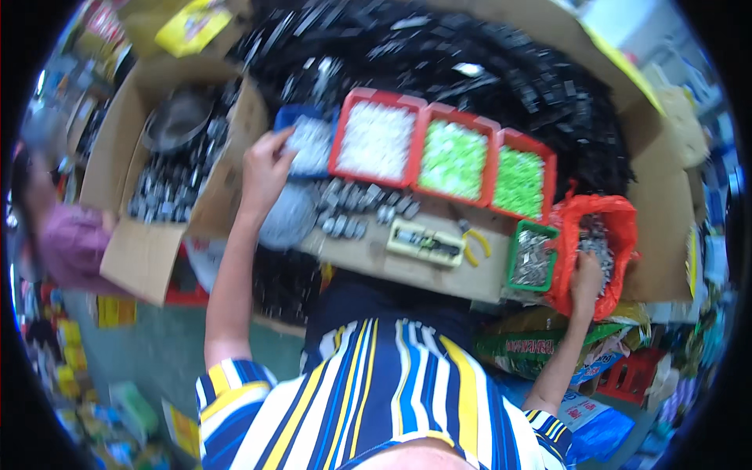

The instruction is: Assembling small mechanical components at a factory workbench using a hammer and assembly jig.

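My left hand (266, 168) is at the left edge of a blue bin (287, 117) of small whitish pieces (312, 146). Its thumb and forefinger are drawn together, and whatever is between them is too small to make out. My right hand (587, 278) reaches into a red plastic bag (619, 294) holding small grey metal-looking parts (597, 243); its fingertips are hidden among them. Beside the bag stands a green bin (513, 276) of small silvery parts (533, 257). A cream-coloured fixture (427, 244) with dark parts along its middle lies on the board between my arms.
Yellow-handled pliers (476, 247) lie by the fixture. Red bins (417, 149) hold white and green pieces. Behind them rises a heap of black strips (470, 70). Grey parts (356, 205) lie near a round grey bowl (288, 219). A cardboard box (227, 196) stands left; a person (74, 243) is beyond.
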The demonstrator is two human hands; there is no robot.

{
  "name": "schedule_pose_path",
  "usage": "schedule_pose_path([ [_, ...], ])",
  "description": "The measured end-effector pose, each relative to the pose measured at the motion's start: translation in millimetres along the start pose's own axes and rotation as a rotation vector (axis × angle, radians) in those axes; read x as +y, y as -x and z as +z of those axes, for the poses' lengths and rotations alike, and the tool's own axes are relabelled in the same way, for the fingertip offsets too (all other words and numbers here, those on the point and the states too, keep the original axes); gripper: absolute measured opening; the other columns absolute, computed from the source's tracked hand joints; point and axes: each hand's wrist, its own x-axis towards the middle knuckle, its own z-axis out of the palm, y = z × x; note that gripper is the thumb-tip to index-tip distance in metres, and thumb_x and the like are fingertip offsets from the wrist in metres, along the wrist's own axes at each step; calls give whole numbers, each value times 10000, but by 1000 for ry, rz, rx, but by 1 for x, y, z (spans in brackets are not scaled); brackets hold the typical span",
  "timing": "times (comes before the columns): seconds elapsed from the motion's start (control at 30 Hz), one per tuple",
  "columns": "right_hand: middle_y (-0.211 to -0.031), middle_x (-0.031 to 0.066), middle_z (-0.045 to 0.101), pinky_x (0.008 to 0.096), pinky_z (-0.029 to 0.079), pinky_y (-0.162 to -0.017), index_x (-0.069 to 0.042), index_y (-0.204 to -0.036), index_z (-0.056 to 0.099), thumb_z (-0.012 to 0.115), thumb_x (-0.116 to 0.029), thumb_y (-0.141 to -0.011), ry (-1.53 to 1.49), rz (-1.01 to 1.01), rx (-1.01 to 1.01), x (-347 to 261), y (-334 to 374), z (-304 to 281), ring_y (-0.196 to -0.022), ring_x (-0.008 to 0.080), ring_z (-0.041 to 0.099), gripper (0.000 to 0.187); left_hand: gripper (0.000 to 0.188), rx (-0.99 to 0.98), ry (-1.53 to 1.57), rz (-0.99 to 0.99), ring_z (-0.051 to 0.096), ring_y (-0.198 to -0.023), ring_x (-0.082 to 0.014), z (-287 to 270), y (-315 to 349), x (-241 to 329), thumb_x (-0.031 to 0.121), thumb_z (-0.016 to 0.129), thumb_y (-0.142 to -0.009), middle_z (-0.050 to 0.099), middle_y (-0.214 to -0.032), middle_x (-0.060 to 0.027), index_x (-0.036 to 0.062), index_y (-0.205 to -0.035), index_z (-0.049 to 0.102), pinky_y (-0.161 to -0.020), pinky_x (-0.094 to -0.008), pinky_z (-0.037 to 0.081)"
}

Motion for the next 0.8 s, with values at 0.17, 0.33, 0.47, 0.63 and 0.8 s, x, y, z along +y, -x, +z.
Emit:
schedule_pose_path([
  [0.17, -905, 199, 620, 421, 493, -746, 25, -967, 657, 652, -131, -869, -236, -67, 111, 30, 4, -2, -821, 371, 622, 184, 164, -37, -13, -165, 645, -689, -103, -22, 24, 13, 14, 735, -773, 700, -800, -76, -17, -933, 722, -642, -259, 513],
  [0.33, -966, 189, 657, 387, 504, -783, 38, -1077, 660, 631, -146, -932, -259, -65, 239, 31, -3, -2, -870, 321, 647, 236, 93, -26, -166, 22, 678, -699, -198, -29, 55, 1, -29, 703, -774, 700, -827, -113, -19, -865, 719, -639, -294, 523],
  [0.47, -941, 173, 656, 376, 500, -775, 33, -1101, 660, 623, -153, -948, -371, -35, 283, 8, -6, -14, -851, 294, 645, 244, 75, -123, -215, 64, 656, -785, -331, -21, 68, -5, 4, 697, -750, 649, -834, -146, -7, -824, 704, -696, -410, 520],
  [0.63, -938, 132, 645, 345, 487, -789, 24, -1120, 673, 618, -182, -962, -333, -21, 269, -4, -6, -26, -862, 241, 619, 266, 90, -235, -331, 139, 648, -781, -347, -2, 75, -12, 10, 707, -754, 657, -832, -148, -7, -843, 702, -686, -400, 509],
  [0.8, -901, 86, 611, 303, 473, -758, 12, -1098, 691, 638, -172, -952, -369, 45, 321, -14, -8, -38, -828, 177, 587, 241, 87, -211, -211, 118, 657, -763, -324, -6, 72, -12, 8, 716, -748, 670, -826, -143, -4, -833, 705, -673, -388, 510],
])
